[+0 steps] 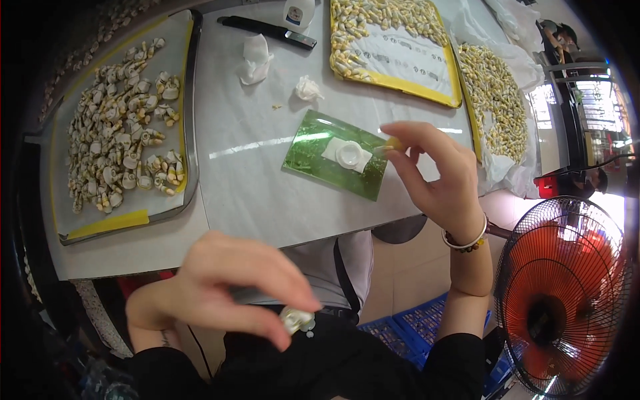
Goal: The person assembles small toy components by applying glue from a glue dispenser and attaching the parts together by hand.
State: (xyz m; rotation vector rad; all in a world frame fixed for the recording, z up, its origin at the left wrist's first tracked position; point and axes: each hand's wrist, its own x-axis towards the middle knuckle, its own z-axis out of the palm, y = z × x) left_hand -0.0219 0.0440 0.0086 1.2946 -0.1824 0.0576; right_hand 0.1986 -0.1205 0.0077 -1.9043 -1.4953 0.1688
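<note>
Pieces [123, 127] in white and yellow lie across the table [247, 193], heaped on the left tray [107, 225] and spread around the far tray [413, 95]. Both hands are drawn into narrow pinches: the left hand [223, 273] in front of the table, the right hand [450, 167] by the right side of a green plate [310, 175]. On the plate rests a white pad [329, 153] carrying a round white dish [349, 156]. Smallest, the left fingers hold a white-and-yellow piece [295, 319], the right a yellow-ended piece [394, 143].

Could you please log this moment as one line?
left hand: pinches pale piece | right hand: pinches yellow piece | green plate: bears white dish
</note>
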